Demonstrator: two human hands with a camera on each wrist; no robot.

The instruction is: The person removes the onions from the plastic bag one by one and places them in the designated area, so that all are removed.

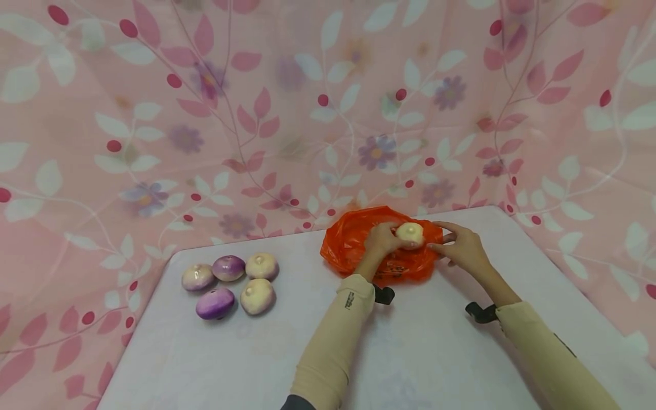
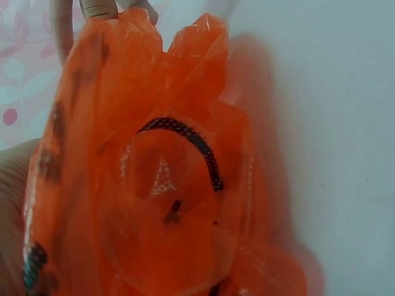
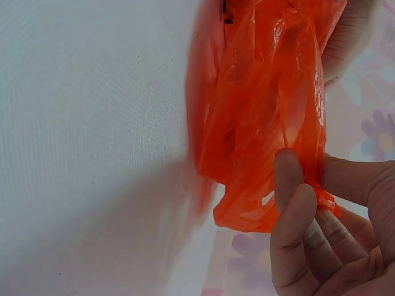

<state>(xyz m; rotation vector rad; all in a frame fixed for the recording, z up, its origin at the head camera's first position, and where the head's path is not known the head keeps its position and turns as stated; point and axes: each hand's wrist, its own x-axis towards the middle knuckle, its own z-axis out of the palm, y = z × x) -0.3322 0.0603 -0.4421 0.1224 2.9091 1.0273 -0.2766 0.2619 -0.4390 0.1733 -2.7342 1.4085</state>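
In the head view, my left hand [image 1: 381, 239] reaches over the orange plastic bag [image 1: 348, 236] and grips a pale turnip [image 1: 410, 232] at the bag's open mouth. My right hand [image 1: 463, 247] is at the bag's right end. Its thumb and fingers pinch the gathered edge, plainly seen in the right wrist view, where the thin plastic bag [image 3: 265, 123] hangs from the fingertips. Dark print marks the bag [image 2: 173, 246] in the left wrist view, and a round shape shows through the plastic. The bag covers part of my left hand there.
Several purple-and-cream turnips [image 1: 258, 296] lie grouped at the left of the white table [image 1: 215, 364]. Behind the table hangs a pink floral cloth [image 1: 287, 114]. Black camera mounts [image 1: 482, 313] stick out from both wrists.
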